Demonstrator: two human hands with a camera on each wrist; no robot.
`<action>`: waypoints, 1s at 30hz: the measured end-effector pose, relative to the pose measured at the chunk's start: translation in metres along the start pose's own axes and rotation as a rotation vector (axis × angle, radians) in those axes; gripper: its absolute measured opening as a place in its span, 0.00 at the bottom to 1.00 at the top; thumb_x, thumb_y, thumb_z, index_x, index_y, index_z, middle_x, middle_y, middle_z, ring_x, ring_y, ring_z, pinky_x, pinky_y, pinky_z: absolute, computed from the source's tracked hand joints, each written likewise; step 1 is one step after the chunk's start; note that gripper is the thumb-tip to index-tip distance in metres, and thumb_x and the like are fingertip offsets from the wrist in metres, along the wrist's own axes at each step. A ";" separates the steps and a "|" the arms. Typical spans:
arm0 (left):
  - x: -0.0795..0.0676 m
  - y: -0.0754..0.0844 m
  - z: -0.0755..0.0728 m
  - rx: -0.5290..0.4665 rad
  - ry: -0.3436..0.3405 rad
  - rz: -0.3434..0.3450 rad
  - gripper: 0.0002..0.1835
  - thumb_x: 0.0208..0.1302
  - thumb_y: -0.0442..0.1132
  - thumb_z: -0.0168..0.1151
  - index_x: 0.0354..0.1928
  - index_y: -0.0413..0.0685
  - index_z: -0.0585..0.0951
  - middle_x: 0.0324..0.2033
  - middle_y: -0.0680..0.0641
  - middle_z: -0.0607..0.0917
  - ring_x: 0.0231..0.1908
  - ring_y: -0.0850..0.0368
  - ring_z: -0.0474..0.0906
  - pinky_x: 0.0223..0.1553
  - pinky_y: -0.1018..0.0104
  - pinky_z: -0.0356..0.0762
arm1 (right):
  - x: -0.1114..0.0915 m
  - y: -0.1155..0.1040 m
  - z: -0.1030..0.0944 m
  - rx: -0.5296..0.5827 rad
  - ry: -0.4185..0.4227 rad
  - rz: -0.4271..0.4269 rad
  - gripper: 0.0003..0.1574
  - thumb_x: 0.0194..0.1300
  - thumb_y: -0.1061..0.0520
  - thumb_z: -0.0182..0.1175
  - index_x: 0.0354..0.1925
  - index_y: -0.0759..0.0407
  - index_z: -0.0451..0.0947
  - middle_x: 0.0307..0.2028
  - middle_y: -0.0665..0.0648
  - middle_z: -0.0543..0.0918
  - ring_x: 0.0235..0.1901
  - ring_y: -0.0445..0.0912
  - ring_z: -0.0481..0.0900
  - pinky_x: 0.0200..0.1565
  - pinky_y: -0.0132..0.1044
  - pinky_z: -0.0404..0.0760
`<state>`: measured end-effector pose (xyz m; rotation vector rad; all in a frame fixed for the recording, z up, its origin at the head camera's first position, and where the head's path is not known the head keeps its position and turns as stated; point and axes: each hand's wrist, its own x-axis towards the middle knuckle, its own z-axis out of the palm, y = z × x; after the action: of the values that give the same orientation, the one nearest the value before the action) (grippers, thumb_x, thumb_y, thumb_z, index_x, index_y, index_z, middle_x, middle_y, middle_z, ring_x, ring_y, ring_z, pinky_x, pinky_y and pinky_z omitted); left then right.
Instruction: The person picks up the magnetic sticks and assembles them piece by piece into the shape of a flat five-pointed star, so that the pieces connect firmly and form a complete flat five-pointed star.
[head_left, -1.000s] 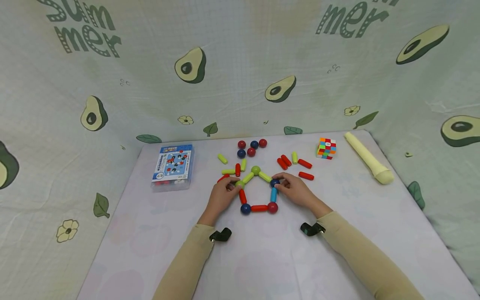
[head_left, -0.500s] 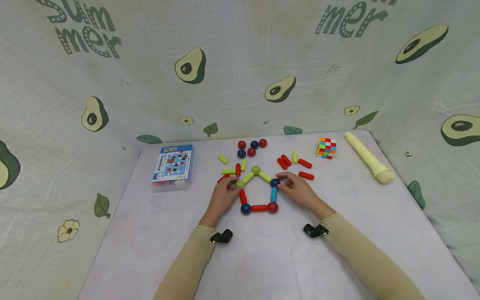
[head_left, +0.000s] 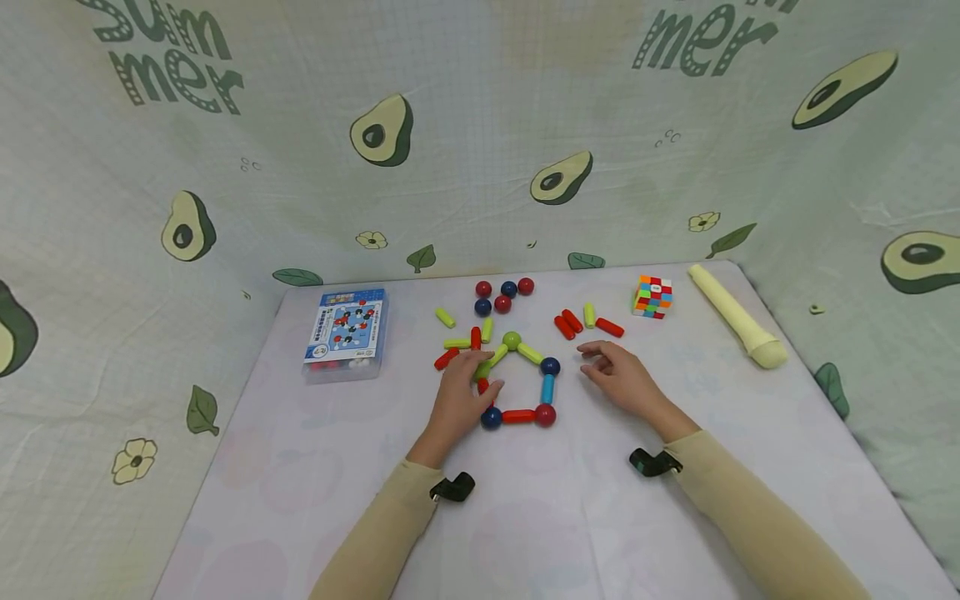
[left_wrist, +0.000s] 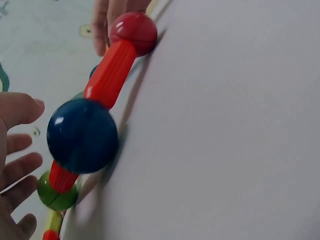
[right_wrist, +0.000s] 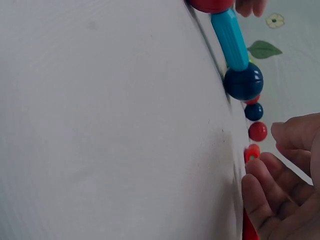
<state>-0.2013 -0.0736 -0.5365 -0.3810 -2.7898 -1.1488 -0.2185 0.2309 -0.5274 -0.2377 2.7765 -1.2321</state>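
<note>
On the table lies a five-sided ring of balls and magnetic rods. Its corners are a green ball (head_left: pixel 512 340) at the far end, a dark blue ball (head_left: pixel 550 367) on the right, a red ball (head_left: pixel 545 415), another dark blue ball (left_wrist: pixel 82 136) and a green ball (left_wrist: pixel 56 192) on the left. My left hand (head_left: pixel 459 400) hovers over the ring's left side with fingers spread, partly covering the left green ball and red rod. To the right of the ring, apart from it, my right hand (head_left: pixel 626 385) has relaxed fingers and holds nothing.
Behind the ring are loose red and blue balls (head_left: pixel 503 304). Loose rods (head_left: pixel 610 327) lie on both sides. A boxed set (head_left: pixel 345 336) stands back left; a puzzle cube (head_left: pixel 652 297) and a pale yellow roll (head_left: pixel 738 317) are back right.
My right hand has come off the dark blue ball and moved right. The left hand has let go of the left green ball, spread its fingers and shifted slightly right over the ring.
</note>
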 end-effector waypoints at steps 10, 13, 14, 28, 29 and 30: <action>-0.009 0.021 0.011 0.181 -0.180 0.175 0.28 0.67 0.55 0.67 0.69 0.63 0.77 0.61 0.58 0.82 0.63 0.57 0.75 0.72 0.47 0.58 | 0.001 0.009 -0.013 -0.076 0.193 0.009 0.17 0.72 0.59 0.63 0.56 0.60 0.80 0.45 0.60 0.79 0.43 0.53 0.73 0.41 0.43 0.76; -0.012 0.030 0.014 0.199 -0.232 0.154 0.32 0.67 0.58 0.67 0.71 0.64 0.75 0.61 0.58 0.82 0.61 0.57 0.76 0.67 0.53 0.68 | 0.003 0.015 -0.014 -0.102 0.268 0.022 0.15 0.70 0.59 0.64 0.54 0.60 0.82 0.49 0.62 0.77 0.45 0.55 0.71 0.42 0.46 0.72; -0.013 0.032 0.015 0.197 -0.247 0.146 0.32 0.66 0.59 0.67 0.71 0.65 0.74 0.60 0.59 0.82 0.60 0.59 0.77 0.65 0.56 0.71 | 0.004 0.018 -0.015 -0.104 0.283 0.031 0.15 0.70 0.59 0.64 0.54 0.60 0.82 0.51 0.63 0.76 0.47 0.57 0.70 0.44 0.47 0.72; -0.021 0.041 0.027 0.164 -0.282 0.201 0.21 0.66 0.55 0.69 0.60 0.69 0.84 0.52 0.63 0.86 0.52 0.64 0.81 0.53 0.68 0.79 | 0.007 0.034 -0.015 -0.136 0.181 0.097 0.19 0.70 0.58 0.64 0.57 0.61 0.82 0.52 0.66 0.78 0.47 0.58 0.70 0.47 0.51 0.72; -0.021 0.040 0.027 0.167 -0.278 0.209 0.20 0.66 0.55 0.69 0.59 0.68 0.85 0.51 0.63 0.87 0.52 0.64 0.81 0.53 0.68 0.78 | 0.006 0.034 -0.014 -0.141 0.182 0.092 0.18 0.70 0.58 0.64 0.56 0.62 0.82 0.52 0.66 0.79 0.47 0.58 0.70 0.47 0.51 0.72; -0.021 0.040 0.028 0.169 -0.275 0.218 0.20 0.66 0.55 0.69 0.59 0.68 0.85 0.50 0.63 0.87 0.51 0.65 0.81 0.53 0.69 0.78 | 0.006 0.034 -0.014 -0.146 0.182 0.089 0.18 0.70 0.58 0.64 0.56 0.62 0.82 0.51 0.65 0.79 0.46 0.58 0.71 0.47 0.51 0.72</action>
<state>-0.1708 -0.0307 -0.5332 -0.8597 -2.9490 -0.8633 -0.2297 0.2625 -0.5433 -0.0126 2.9989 -1.0821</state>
